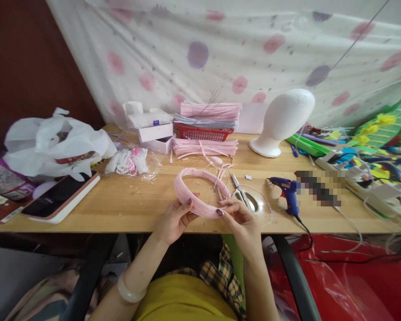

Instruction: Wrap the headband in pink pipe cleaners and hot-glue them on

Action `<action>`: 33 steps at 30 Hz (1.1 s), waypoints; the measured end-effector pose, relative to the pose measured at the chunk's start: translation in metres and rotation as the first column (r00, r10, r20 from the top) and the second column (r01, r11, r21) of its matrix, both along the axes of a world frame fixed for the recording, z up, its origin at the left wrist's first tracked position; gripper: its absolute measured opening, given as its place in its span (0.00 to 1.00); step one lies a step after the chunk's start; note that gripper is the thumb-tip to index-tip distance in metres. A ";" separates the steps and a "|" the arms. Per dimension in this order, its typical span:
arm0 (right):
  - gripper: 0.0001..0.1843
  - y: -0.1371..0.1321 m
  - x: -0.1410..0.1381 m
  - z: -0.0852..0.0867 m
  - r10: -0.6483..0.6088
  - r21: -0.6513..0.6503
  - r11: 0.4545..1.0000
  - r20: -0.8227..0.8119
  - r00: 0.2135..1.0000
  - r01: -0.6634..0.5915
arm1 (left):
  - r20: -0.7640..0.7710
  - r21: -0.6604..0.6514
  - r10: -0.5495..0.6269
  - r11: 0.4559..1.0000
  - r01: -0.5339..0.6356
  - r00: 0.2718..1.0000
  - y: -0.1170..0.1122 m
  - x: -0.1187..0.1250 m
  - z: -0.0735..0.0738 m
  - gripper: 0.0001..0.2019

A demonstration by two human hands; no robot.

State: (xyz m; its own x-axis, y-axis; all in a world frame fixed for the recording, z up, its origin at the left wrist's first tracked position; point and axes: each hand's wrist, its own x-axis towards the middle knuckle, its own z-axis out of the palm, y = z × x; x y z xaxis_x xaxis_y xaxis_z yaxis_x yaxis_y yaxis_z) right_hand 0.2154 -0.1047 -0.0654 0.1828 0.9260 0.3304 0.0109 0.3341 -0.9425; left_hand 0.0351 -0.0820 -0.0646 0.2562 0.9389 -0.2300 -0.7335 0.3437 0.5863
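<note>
A pink band bent into a ring is held between my two hands, just above the table's front edge. My left hand pinches its lower left wall between thumb and fingers. On the right, my right hand is closed on the band near its loose ends, where pink strips and thin wires stick up. Scissors with pale handles lie right behind my right hand. A bundle of pink strips lies behind the ring.
A blue glue gun with a cord and a white foam head stand to the right. At the back is a red basket under more strips. A phone and a white plastic bag occupy the left.
</note>
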 end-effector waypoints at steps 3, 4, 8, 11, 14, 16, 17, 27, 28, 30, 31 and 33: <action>0.12 0.000 0.003 0.000 0.046 -0.036 0.998 0.000 0.999 -0.046 | 0.004 0.014 -0.027 1.000 0.027 1.000 0.000 -0.002 -0.003 0.20; 0.13 0.000 0.003 0.001 0.056 -0.039 0.998 -0.002 0.998 -0.056 | 0.004 0.022 -0.034 0.999 0.034 0.999 0.000 -0.003 -0.005 0.19; 0.13 0.000 0.004 0.002 0.061 -0.046 0.997 -0.007 0.998 -0.061 | -0.007 0.031 -0.035 0.999 0.035 0.999 0.000 -0.004 -0.009 0.17; 0.13 -0.001 0.003 0.003 0.053 -0.041 0.998 -0.013 0.999 -0.053 | -0.009 0.024 -0.031 0.999 0.031 0.999 0.000 -0.005 -0.008 0.16; 0.13 -0.002 0.000 0.003 0.034 -0.033 0.999 -0.009 0.999 -0.034 | -0.009 0.018 -0.021 1.000 0.021 1.000 0.000 -0.005 -0.006 0.13; 0.13 -0.002 -0.002 0.004 0.022 -0.031 0.999 -0.007 1.000 -0.022 | -0.013 0.013 -0.013 1.000 0.013 1.000 0.000 -0.005 -0.006 0.11; 0.13 -0.003 -0.004 0.004 0.019 -0.030 0.999 -0.012 1.000 -0.019 | -0.017 0.012 -0.010 1.000 0.010 1.000 0.000 -0.005 -0.006 0.12; 0.13 -0.002 -0.014 0.002 -0.056 0.017 0.998 -0.014 0.998 0.057 | -0.094 0.009 0.042 0.999 -0.042 0.995 -0.002 0.002 0.001 0.15; 0.12 -0.002 -0.015 0.001 -0.068 0.023 0.997 0.000 0.998 0.068 | -0.112 0.004 0.046 0.999 -0.046 0.993 -0.002 0.002 0.002 0.15; 0.12 -0.003 -0.017 0.001 -0.089 0.034 0.996 0.016 0.996 0.088 | -0.139 -0.009 0.055 0.998 -0.057 0.989 -0.002 0.003 0.003 0.14; 0.11 -0.003 -0.018 0.000 -0.096 0.038 0.995 0.021 0.995 0.095 | -0.142 -0.017 0.060 0.998 -0.063 0.988 -0.002 0.003 0.003 0.14; 0.11 -0.004 -0.019 0.000 -0.111 0.046 0.993 0.026 0.994 0.109 | -0.133 -0.033 0.071 0.997 -0.076 0.989 -0.001 0.004 0.003 0.14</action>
